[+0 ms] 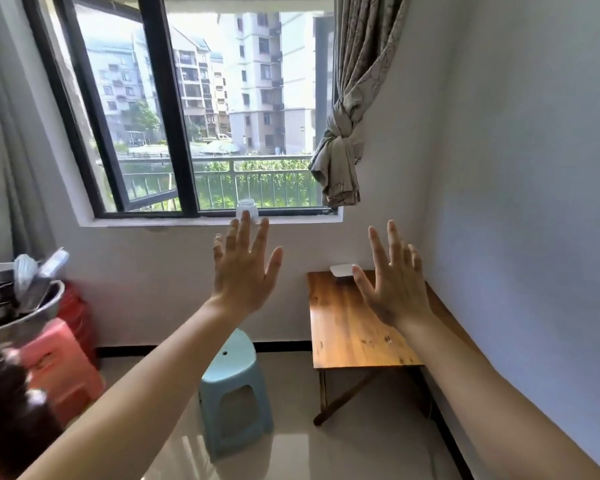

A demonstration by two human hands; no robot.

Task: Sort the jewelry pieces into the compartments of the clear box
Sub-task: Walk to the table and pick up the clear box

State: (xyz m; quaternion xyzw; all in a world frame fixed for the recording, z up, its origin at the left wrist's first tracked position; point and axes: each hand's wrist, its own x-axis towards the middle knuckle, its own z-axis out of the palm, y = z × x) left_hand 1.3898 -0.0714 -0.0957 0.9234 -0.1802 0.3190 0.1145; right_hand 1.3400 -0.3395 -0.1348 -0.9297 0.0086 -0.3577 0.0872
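Nothing of the sorting is showing as done yet, as far as I am seeing: I am holding both hands up in front of me, the left hand (245, 271) and the right hand (394, 284), each grip spread wide with fingers apart and pinching nothing. No jewelry pieces are appearing anywhere, so I am counting none. One small pale box-like thing (342, 270) is sitting on the wooden surface (347, 327), just beside my right grip's thumb and partly behind it; I am judging it may be the clear box, but I cannot tell its compartments from here. One clear jar (247, 210) is standing on the sill just beyond my left fingertips. Below my left grip I am counting one blue stool (234, 386); farther left, one pink stool (61, 362). The whole task is remaining.
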